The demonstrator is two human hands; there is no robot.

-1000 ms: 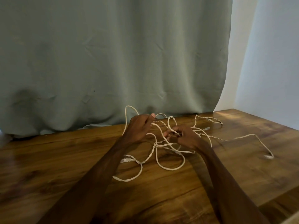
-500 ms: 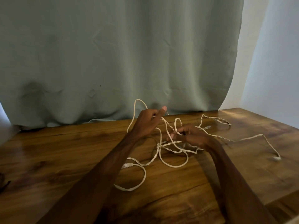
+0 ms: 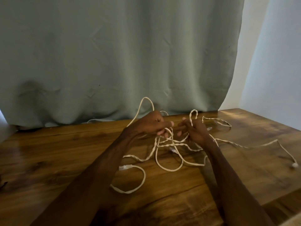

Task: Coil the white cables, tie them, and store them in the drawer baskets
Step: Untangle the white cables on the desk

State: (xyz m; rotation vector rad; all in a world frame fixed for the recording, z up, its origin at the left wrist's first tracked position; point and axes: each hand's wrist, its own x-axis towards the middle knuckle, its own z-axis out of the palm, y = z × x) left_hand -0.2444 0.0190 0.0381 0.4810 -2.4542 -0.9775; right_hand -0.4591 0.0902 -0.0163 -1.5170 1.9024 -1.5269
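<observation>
The fingers [image 3: 161, 132] of the left hand [image 3: 150, 123] curl down round several strands of the white cables [image 3: 173, 150], with the thumb lying straight along the top and pointing at the other hand. Just beside it, the right hand [image 3: 194, 132] pinches a twisted strand between its bent fingers [image 3: 180, 132], and a small loop stands up above the knuckles. Both hands hover a little above the table [image 3: 65, 152], close to its far edge, with the forearms reaching in from the near edge and converging. Below the hands the cables hang into a loose tangle on the wood. One loop ending in a plug [image 3: 125, 167] lies under the left forearm, and one long strand runs out toward the right edge, where a second plug [image 3: 294, 165] rests. A tall loop rises behind the left hand against the grey-green curtain [image 3: 114, 54] that hangs along the far edge. The widest stretch of bare wood lies left of the left forearm.
</observation>
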